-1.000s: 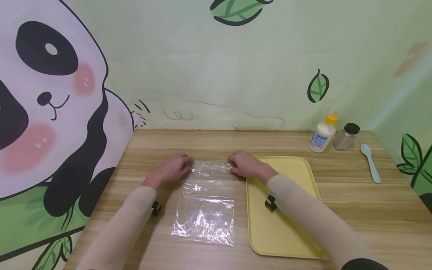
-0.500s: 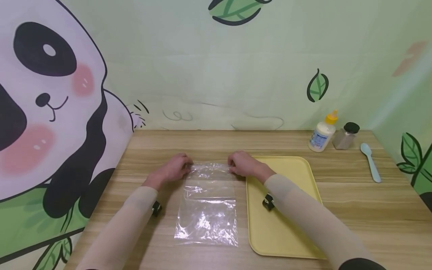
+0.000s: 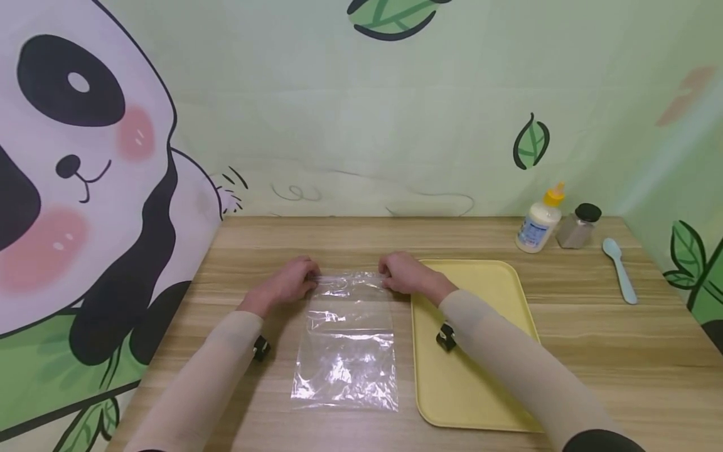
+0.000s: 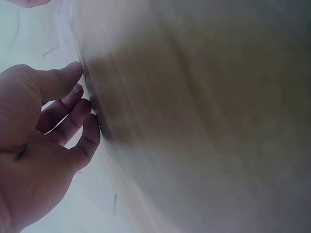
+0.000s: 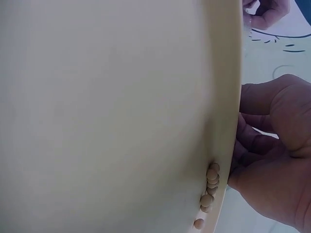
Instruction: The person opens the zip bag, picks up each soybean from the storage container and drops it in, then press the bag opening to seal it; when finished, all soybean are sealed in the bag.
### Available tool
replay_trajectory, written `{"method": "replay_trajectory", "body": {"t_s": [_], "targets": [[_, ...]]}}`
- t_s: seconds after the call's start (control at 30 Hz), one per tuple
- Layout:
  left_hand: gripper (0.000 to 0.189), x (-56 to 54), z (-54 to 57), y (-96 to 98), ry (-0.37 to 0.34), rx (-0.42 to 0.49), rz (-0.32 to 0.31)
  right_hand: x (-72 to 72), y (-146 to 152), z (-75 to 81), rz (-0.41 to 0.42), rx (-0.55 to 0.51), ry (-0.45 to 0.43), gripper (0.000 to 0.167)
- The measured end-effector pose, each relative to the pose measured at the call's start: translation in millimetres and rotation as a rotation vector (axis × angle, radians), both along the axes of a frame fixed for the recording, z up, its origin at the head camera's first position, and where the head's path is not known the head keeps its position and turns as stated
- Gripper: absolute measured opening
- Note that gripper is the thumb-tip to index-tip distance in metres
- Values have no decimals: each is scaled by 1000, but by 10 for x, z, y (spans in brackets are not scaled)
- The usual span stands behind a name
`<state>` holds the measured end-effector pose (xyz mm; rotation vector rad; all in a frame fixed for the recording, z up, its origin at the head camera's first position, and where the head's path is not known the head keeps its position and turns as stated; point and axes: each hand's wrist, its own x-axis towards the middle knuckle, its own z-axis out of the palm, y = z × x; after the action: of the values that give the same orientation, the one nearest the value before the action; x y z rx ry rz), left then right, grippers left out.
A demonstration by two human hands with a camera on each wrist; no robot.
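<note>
A clear plastic zip bag [image 3: 346, 364] lies flat on the wooden table, its zip end toward the wall. At its top left corner, my left hand [image 3: 290, 279] pinches the edge between thumb and curled fingers. My right hand [image 3: 405, 273] pinches the top right corner, beside the upper left corner of a yellow tray [image 3: 469, 392]. The left wrist view shows curled left fingers [image 4: 87, 138] low against the table. In the right wrist view the tray's rim hides my right fingertips and the bag corner.
Several small round balls [image 5: 209, 184] lie along the tray's far rim. At the back right stand a white glue bottle [image 3: 538, 227] with a yellow nozzle and a clear jar [image 3: 577, 231] with a black lid. A light blue spoon [image 3: 622, 276] lies right of them.
The bag's lower end has swung slightly to the right and lies straighter between the hands. Both hands keep their places at the top corners, with only a slight shift.
</note>
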<state>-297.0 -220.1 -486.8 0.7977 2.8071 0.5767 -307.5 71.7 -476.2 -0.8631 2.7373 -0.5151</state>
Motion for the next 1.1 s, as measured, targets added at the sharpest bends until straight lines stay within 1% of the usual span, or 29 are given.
{"method": "replay_trajectory", "body": {"t_s": [0.13,0.43,0.6,0.8,0.9,1.1], "targets": [[13,-5,10,-2,-6,10,-3,-3,-1,-12,-1,-5,1,15],[14,28,35,9,-56,13,36,14,9,-30,-4,-12,-12,15],[15,49,52,5,-72,22,42,25,15,-27,-6,-15,-7,13],[14,43,72,-17,-69,36,44,30,15,-9,8,-41,13,11],[14,44,89,-28,-78,36,43,40,24,5,4,-67,0,7],[9,67,127,-39,-49,41,39,67,67,39,1,-134,-14,9]]}}
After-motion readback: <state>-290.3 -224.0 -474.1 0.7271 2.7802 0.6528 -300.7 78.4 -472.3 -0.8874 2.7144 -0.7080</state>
